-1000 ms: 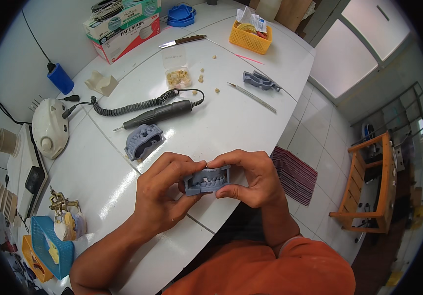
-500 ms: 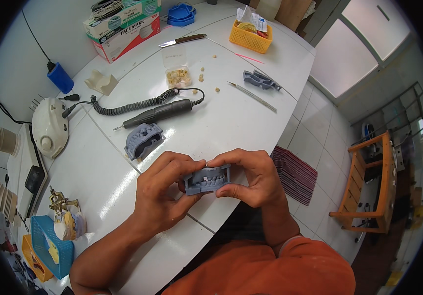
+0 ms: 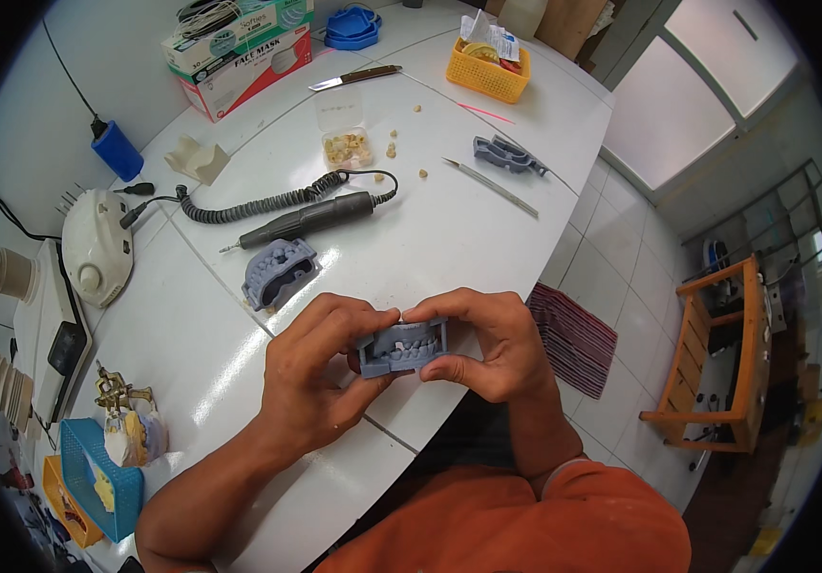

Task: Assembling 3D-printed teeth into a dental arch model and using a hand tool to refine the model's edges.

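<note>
Right between your two hands you've got the grey dental model (image 3: pixel 409 349), lifted over the near edge of the table (image 3: pixel 401 435), tooth rows facing you. Your left hand (image 3: pixel 320 368) is closed around its left end, fingertips along the top, thumb under the lower edge; your right hand (image 3: pixel 482 349) pinches the other end, forefinger above, thumb below. Good, balanced hold, and here's the key: press evenly from both sides, so the upper and lower rows sit level. There's one pale tooth (image 3: pixel 399 347) left of the middle; leave it uncovered, as your thumbs do now, so you can judge how it meets its neighbours. Go light on the slim side posts; they look as if they could snap under a hard squeeze.

Just past your left hand, a second grey model (image 3: pixel 279 277) lies on the table, and close beyond it the dark handpiece (image 3: pixel 306 222), bur pointing left; mind that tip if you reach that way. Ahead of your right hand rests a slim pointed tool (image 3: pixel 492 186), with a grey piece (image 3: pixel 506 156) just beyond. Farther out, ahead of your left hand, an open clear box (image 3: pixel 347 149) holds small tooth-coloured bits, and farther still lies a knife (image 3: pixel 353 78).
</note>
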Available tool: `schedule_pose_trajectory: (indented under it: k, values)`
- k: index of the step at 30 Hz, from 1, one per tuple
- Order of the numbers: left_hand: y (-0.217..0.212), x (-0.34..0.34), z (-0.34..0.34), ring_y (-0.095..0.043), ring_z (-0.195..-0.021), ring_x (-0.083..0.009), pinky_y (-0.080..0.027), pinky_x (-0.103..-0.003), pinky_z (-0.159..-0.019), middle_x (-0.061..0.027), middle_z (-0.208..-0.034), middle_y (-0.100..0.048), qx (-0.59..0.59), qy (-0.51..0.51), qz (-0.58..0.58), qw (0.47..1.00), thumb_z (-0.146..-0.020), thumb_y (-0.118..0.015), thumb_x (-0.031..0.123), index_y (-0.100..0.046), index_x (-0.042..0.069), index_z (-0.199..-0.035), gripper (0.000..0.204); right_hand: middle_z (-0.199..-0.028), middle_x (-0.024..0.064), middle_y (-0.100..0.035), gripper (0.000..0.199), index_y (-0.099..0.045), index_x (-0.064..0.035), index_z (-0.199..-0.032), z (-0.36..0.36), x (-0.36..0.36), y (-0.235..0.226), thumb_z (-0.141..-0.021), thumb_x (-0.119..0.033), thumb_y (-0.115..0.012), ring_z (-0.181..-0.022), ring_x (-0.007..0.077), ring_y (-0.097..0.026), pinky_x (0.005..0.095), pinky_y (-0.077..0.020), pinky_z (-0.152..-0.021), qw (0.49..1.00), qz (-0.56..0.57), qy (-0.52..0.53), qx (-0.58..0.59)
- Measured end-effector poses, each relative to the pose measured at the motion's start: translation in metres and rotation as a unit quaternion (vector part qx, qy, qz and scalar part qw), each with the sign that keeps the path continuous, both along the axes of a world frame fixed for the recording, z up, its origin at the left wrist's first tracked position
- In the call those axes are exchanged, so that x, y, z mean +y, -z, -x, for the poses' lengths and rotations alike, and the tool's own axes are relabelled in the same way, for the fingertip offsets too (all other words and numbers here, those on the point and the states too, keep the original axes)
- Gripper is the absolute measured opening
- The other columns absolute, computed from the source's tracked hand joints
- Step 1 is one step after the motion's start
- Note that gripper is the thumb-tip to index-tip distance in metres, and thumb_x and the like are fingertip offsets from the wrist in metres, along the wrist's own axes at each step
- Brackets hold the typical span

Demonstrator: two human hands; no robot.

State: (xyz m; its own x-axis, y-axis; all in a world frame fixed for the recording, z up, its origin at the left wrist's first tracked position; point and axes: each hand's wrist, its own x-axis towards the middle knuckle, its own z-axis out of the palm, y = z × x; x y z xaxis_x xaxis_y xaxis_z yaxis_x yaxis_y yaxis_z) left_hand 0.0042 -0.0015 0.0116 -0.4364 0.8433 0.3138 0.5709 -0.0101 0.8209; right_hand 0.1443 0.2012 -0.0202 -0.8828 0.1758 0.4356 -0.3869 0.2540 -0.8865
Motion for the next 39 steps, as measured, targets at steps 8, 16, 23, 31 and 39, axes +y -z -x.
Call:
schedule_pose_trajectory:
  k: [8, 16, 23, 31, 39]
  values:
    - [0.002, 0.001, -0.001, -0.073, -0.103, -0.0216, -0.065, -0.034, -0.085, -0.0126, -0.113, -0.068, -0.019, 0.000, -0.006, 1.000, -0.078, -0.092, -0.002, -0.073, 0.000, -0.125, 0.051, -0.113, 0.0178, -0.081, 0.049, -0.072, 0.0026, -0.127, 0.000, 0.001, 0.002, -0.083, -0.010, -0.093, -0.098, 0.0235, -0.082, 0.0335, -0.0658, -0.086, 1.000, -0.005, -0.003, -0.002]
    - [0.003, 0.001, 0.002, -0.073, -0.105, -0.0214, -0.065, -0.034, -0.087, -0.0131, -0.116, -0.067, -0.024, 0.006, 0.001, 1.000, -0.079, -0.091, -0.003, -0.071, -0.001, -0.129, 0.053, -0.114, 0.0179, -0.081, 0.050, -0.073, 0.0021, -0.128, 0.003, 0.001, -0.001, -0.084, -0.008, -0.092, -0.096, 0.0220, -0.081, 0.0323, -0.0649, -0.084, 1.000, -0.015, 0.004, 0.011]
    - [-0.009, 0.002, 0.001, -0.069, -0.106, -0.0210, -0.061, -0.032, -0.085, -0.0134, -0.120, -0.065, -0.065, 0.027, 0.001, 0.998, -0.092, -0.081, 0.002, -0.066, -0.004, -0.138, 0.049, -0.099, 0.0111, -0.076, 0.059, -0.065, 0.0007, -0.143, -0.001, 0.000, 0.001, -0.088, -0.002, -0.087, -0.091, 0.0126, -0.074, 0.0284, -0.0607, -0.083, 0.996, 0.043, 0.052, -0.055]
    - [0.002, 0.001, 0.001, -0.072, -0.099, -0.0203, -0.065, -0.032, -0.080, -0.0158, -0.117, -0.068, -0.092, -0.015, -0.026, 0.995, -0.095, -0.078, -0.001, -0.070, -0.004, -0.134, 0.040, -0.099, 0.0102, -0.072, 0.064, -0.056, 0.0021, -0.152, 0.007, -0.006, -0.005, -0.094, 0.000, -0.082, -0.093, 0.0131, -0.072, 0.0278, -0.0608, -0.087, 0.993, 0.104, 0.043, -0.043]
    - [-0.007, 0.003, -0.001, -0.065, -0.098, -0.0170, -0.054, -0.031, -0.083, -0.0122, -0.116, -0.066, -0.033, -0.026, 0.018, 0.999, -0.092, -0.078, -0.004, -0.071, 0.000, -0.134, 0.043, -0.102, 0.0108, -0.075, 0.054, -0.062, 0.0017, -0.147, 0.005, 0.002, -0.001, -0.095, 0.007, -0.076, -0.094, 0.0113, -0.072, 0.0258, -0.0590, -0.084, 0.992, 0.098, 0.016, -0.079]
